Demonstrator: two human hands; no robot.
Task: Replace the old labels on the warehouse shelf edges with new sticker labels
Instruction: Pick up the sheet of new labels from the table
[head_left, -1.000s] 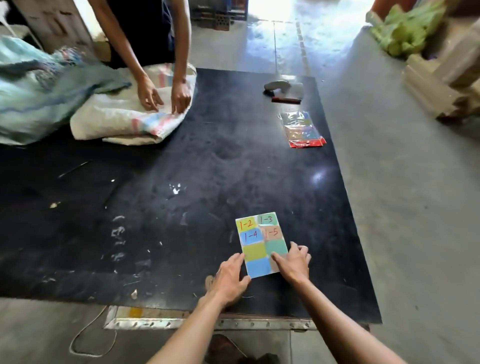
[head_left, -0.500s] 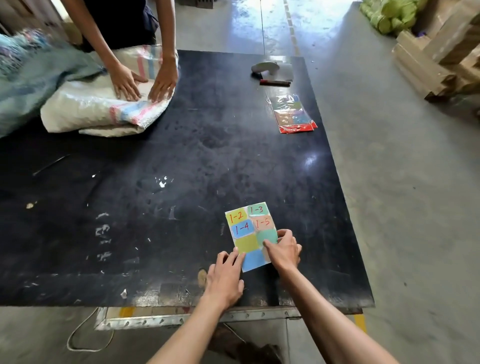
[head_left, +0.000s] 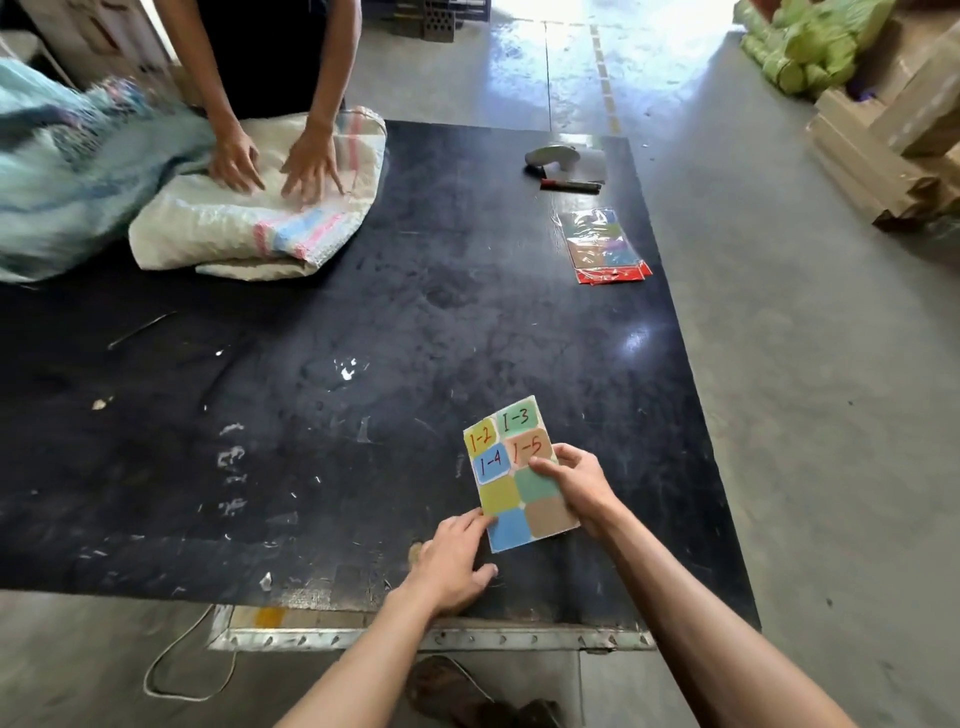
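Left hand (head_left: 453, 564): nearest the near edge of the surface (head_left: 363, 467); palm down on the black top, fingers spread and holding nothing, the fingertips (head_left: 480, 519) touching the near-left edge of the sticker sheet (head_left: 514, 475).
Right hand (head_left: 579, 483): just past the left hand and to its right; it grips the sheet's right edge, thumb on the printed face, the other fingers curled behind.
Sticker sheet, place: near the near-right corner of the surface, between the two hands, its far end seemingly lifted off the top.
Sticker sheet, long axis: runs from the near edge toward the far edge, leaning a little to the left at the far end.
Sticker sheet, facing: handwritten 1-2, 1-3, 1-4 and 1-5 fill the far half and read upright to the wearer; the four near stickers are blank.
Nearer hand: the right already carries the sheet, so peeling likely falls to the free left.
Packet of stickers (head_left: 605, 247): well apart, by the far-right edge.
Marker (head_left: 569, 184): just beyond the packet.
Another person's hands (head_left: 275, 166): at the far edge, pressing a woven sack (head_left: 249, 223).
Shelf edges: none in view.
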